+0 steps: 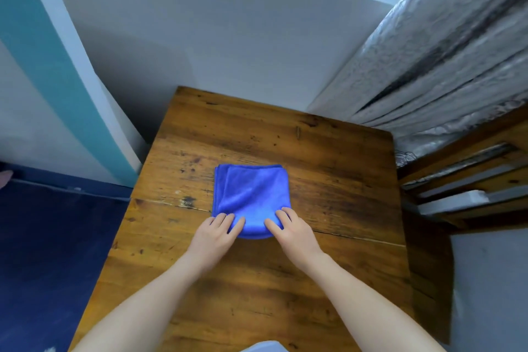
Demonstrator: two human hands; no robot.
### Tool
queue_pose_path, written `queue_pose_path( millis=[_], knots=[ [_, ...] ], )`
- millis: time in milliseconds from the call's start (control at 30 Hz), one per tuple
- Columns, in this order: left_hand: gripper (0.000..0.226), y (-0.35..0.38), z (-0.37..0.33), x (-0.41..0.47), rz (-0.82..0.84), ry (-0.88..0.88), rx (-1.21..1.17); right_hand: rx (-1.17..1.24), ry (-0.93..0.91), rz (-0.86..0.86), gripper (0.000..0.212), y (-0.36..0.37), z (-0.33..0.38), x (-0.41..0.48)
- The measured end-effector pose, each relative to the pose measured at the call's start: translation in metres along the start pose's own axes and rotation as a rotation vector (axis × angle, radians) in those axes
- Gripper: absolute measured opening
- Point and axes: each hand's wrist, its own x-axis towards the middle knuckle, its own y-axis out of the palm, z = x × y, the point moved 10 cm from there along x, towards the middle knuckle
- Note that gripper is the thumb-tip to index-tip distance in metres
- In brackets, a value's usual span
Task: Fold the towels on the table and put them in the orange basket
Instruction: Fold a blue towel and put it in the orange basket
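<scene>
A blue towel [253, 194] lies folded into a small square near the middle of the wooden table [328, 157]. My left hand [215, 233] rests on its near left corner with the fingers laid over the cloth. My right hand [291, 228] lies on the near right corner, fingers stretched across the fabric. Whether the thumbs are tucked under the near edge is hidden. No orange basket is in view.
A white and teal panel [57, 66] leans against the wall at the left. Dark blue fabric [51, 251] lies left of the table. A plastic-wrapped mattress [443, 51] and a wooden slatted frame [468, 177] stand at the right.
</scene>
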Motion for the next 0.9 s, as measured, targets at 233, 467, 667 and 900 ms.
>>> queue_pose_path(
  millis=[233, 467, 667, 900],
  knots=[
    [0.045, -0.078, -0.009, 0.062, -0.036, 0.035, -0.038, -0.019, 0.044, -0.101, 0.082, -0.053, -0.015, -0.025],
    [0.071, -0.125, -0.060, 0.088, 0.066, 0.267, 0.049, 0.157, 0.500, -0.177, 0.086, -0.079, -0.036, -0.049],
    [0.099, -0.150, -0.097, 0.070, 0.045, 0.577, 0.198, -0.001, 0.312, -0.370, 0.043, -0.156, -0.045, -0.081],
    [0.061, -0.188, -0.162, 0.035, -0.199, 0.730, 0.242, -0.238, -0.015, -0.676, 0.019, -0.213, -0.027, -0.150]
  ],
)
